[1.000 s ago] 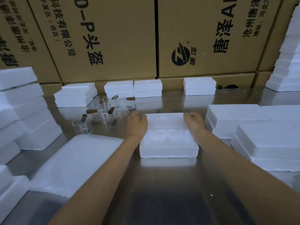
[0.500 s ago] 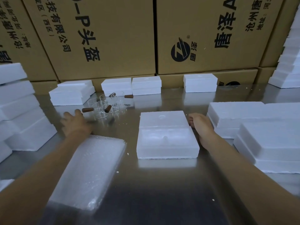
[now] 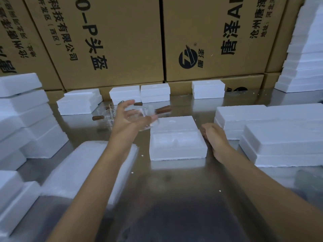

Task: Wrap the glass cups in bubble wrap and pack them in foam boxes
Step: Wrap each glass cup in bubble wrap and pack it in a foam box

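- Our left hand point(image 3: 130, 117), centre-left of the frame, is raised with fingers curled round a clear glass cup point(image 3: 146, 114) whose brown handle point(image 3: 163, 109) points right; motion blur hides the exact grip.
- Our right hand point(image 3: 212, 135) rests loosely curled, empty, against the right side of the open foam box point(image 3: 177, 144) at centre.
- More glass cups point(image 3: 108, 116) stand behind the left hand.
- The bubble wrap point(image 3: 87, 168) lies lower left on the metal table point(image 3: 174, 198).

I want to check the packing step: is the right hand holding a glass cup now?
No. The right hand rests empty on the table beside the open foam box; the glass cup is in the left hand.
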